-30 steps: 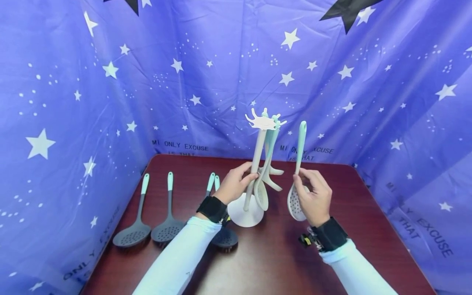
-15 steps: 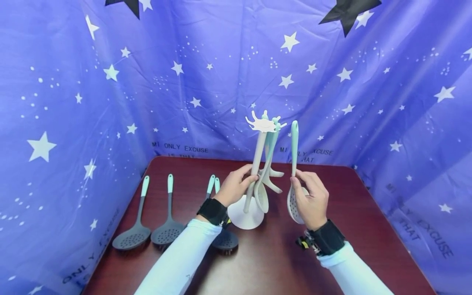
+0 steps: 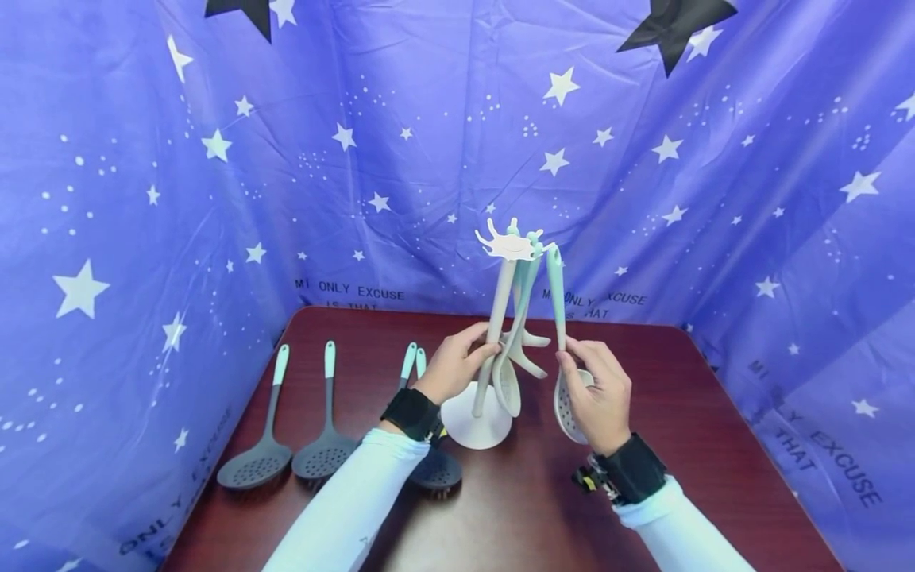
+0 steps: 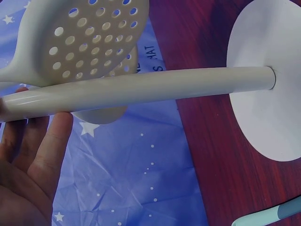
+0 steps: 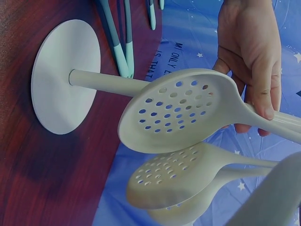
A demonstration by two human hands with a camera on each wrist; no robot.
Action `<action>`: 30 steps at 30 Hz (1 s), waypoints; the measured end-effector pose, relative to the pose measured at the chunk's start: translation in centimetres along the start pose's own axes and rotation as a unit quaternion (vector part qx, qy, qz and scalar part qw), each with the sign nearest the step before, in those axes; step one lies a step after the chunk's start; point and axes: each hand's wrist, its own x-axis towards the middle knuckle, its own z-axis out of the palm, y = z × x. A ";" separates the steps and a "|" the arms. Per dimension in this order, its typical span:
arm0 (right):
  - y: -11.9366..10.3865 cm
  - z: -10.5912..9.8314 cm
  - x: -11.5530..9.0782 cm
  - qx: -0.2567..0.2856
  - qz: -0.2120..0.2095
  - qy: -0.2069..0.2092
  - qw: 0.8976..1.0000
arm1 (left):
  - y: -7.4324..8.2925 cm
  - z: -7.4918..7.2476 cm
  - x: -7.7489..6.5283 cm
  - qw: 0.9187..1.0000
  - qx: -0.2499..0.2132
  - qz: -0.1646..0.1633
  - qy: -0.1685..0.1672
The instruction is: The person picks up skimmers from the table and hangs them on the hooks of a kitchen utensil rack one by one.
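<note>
Head view shows the two hands apart from each other, each gripping one thing. The left hand [image 3: 457, 367] holds the pole of the white stand [image 3: 476, 429], which is upright on the table [image 3: 529, 516]. The right hand [image 3: 602, 397] pinches a holed spoon [image 3: 557, 290] low on its handle, to the right of the stand. The top of this mint handle is at a hook tip; if the hook passes through the hole, I cannot tell. Other spoons [image 3: 508, 389] hang beside the pole. Grey skimmers [image 3: 259, 459] lie at the left, some partly hidden by the left arm.
</note>
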 end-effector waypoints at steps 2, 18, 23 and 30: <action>0.0 0.0 0.0 0.002 0.001 -0.005 1.000 | 0.0 0.0 0.0 1.000 0.003 0.001 0.002; 0.3 0.3 -0.6 0.004 0.011 -0.021 1.000 | -0.2 0.0 -0.1 1.000 0.007 0.001 0.003; -0.2 0.5 -0.5 0.003 0.020 -0.027 0.999 | -0.3 0.1 0.0 1.000 0.018 0.006 0.006; -0.6 0.9 -0.4 0.012 0.023 -0.034 0.999 | -0.1 0.0 0.0 1.000 0.017 0.003 0.007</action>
